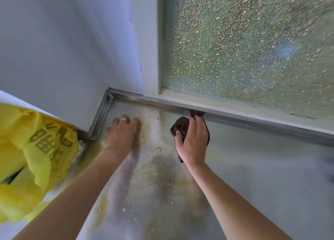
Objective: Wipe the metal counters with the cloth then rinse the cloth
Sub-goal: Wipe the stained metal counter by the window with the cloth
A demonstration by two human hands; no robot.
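Right hand (192,140) fingers (196,124) curl over the dark cloth (181,126) against the counter (253,167) rim; left hand (120,133) lies flat.

Kitchen: spattered metal counter (235,167) below frosted window (253,40).

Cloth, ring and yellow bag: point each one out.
cloth (181,126), head view, on the bunched dark fold left of the fingers.
ring (123,119), head view, on the band.
yellow bag (36,149), head view, on its printed side.
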